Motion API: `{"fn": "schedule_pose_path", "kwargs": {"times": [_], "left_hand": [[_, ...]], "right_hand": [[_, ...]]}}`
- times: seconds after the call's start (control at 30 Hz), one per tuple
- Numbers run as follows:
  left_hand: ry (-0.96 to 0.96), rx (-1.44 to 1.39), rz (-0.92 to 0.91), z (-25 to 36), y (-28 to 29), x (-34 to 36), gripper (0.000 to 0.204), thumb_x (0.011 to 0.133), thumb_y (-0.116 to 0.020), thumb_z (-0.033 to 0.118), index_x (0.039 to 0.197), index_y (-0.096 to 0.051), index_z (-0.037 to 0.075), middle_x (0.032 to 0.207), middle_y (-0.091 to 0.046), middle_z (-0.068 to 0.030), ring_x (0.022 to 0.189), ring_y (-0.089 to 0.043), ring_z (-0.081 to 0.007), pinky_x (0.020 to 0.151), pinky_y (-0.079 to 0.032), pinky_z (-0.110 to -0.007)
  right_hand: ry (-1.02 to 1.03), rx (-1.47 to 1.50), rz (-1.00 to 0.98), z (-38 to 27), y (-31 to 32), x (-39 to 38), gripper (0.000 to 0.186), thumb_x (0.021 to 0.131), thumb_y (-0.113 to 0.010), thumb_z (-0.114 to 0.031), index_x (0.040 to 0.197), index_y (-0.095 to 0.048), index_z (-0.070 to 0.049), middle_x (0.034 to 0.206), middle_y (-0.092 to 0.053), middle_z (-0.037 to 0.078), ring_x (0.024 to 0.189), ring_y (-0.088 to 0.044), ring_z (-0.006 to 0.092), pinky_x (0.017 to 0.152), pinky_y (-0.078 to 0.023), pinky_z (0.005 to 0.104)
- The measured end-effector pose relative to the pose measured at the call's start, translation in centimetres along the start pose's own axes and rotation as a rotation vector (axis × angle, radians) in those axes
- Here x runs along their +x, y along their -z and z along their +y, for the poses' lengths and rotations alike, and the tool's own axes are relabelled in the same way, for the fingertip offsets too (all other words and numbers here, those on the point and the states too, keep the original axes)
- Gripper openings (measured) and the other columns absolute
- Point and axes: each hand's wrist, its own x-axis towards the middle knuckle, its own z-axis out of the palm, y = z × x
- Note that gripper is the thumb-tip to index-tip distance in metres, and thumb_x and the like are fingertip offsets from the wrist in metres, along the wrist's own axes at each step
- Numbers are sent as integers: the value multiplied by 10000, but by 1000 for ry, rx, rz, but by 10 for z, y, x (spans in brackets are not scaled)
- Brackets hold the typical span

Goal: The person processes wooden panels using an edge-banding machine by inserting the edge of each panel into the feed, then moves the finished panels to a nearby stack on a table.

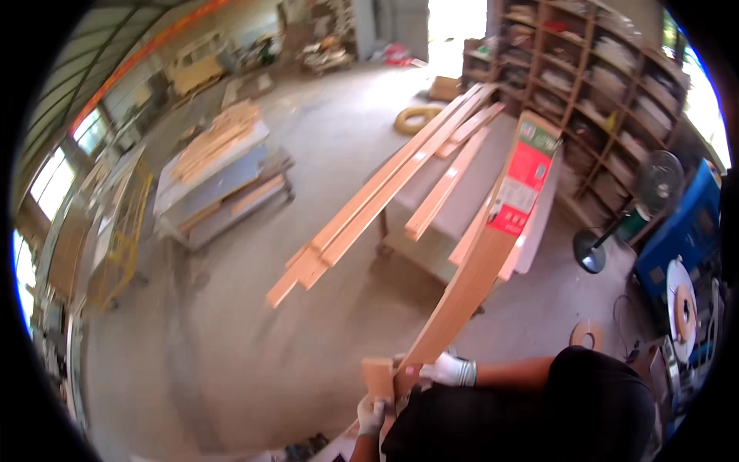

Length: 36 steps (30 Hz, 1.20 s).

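My left hand point(371, 416), in a white glove, is closed round the lower end of a short wooden board point(378, 377). To the right, my right hand point(448, 370), also gloved in white, is closed at the near end of a long, wide wooden board point(463, 300). That board slants away to the far right, over a table, and carries a red, white and green printed sheet point(525, 175) on its far part. Its near end lies close beside the short board; whether the two touch I cannot tell.
Long wooden strips point(385, 192) lie on a pale table point(493, 162) and overhang its left side. More strips sit on a wheeled cart point(173, 202) at left. A standing fan point(658, 185), a blue machine point(689, 231) and shelves point(593, 69) stand at right.
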Motion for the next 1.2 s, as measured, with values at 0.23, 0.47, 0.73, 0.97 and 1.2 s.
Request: {"fn": "schedule_pose_path", "kwargs": {"times": [0.23,0.47,0.73,0.97,1.2], "left_hand": [[20,164,-44,-5,5,-11,585,867,-620,543,970,-627,-33,817,-632,-138,766,-630,-225,723,-505,-333],[-127,312,43,-3,10,48,626,914,-563,587,998,-612,-31,824,-596,-78,779,-591,-162,709,-492,-342],[169,365,100,24,-24,55,433,971,-486,414,1004,-640,11,839,-652,-155,774,-623,-328,695,-488,-443],[192,516,-6,30,-71,172,489,949,-489,478,977,-634,11,834,-635,-165,782,-605,-356,703,-473,-457],[211,591,32,47,-58,205,548,927,-492,542,949,-629,12,830,-618,-175,789,-586,-383,711,-459,-471]], "right_hand": [[7,424,-269,-18,1,4,513,920,-678,-137,1372,-495,23,1264,-611,113,1161,-567,184,995,-458,351],[141,422,-290,-94,73,59,799,866,-719,-427,1423,-406,52,1401,-516,208,1283,-515,298,1084,-396,441],[553,865,97,-161,186,130,494,943,-652,-275,1330,-496,-12,1219,-624,116,1088,-637,233,952,-515,405],[861,789,642,-207,285,132,505,906,-699,-217,1331,-446,-119,1172,-623,146,868,-706,324,713,-609,436],[885,722,583,-184,312,135,334,878,-737,-160,1071,-476,-81,1104,-633,151,948,-662,224,802,-580,363]]}}
